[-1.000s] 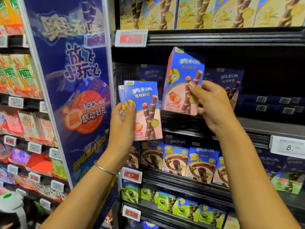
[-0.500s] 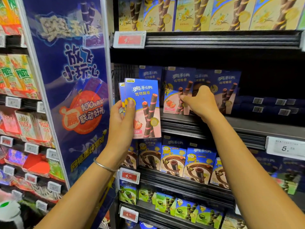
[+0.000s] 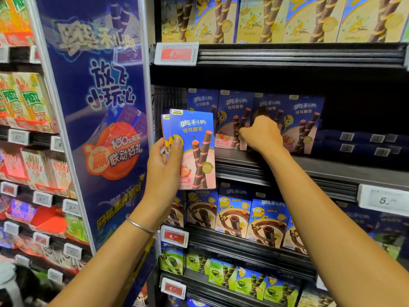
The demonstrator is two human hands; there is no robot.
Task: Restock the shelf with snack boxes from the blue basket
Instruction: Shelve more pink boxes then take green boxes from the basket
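My left hand (image 3: 163,165) grips two blue-and-pink snack boxes (image 3: 194,140) upright, in front of the left end of the middle shelf (image 3: 332,173). My right hand (image 3: 263,134) reaches onto that shelf. Its curled fingers press on the right edge of a matching snack box (image 3: 232,111), which stands upright in the row. More of the same boxes stand to the left (image 3: 202,103) and right (image 3: 305,120) of it. The blue basket is out of view.
Dark space (image 3: 365,107) opens on the middle shelf to the right of the row, above flat dark blue packs (image 3: 365,142). Yellow boxes (image 3: 254,18) fill the shelf above, chocolate boxes (image 3: 232,216) and green boxes (image 3: 221,271) the shelves below. A blue promo panel (image 3: 99,107) stands at left.
My right hand carried a box from mid-air onto the middle shelf and stood it in the row. The left hand kept its two boxes nearly still.
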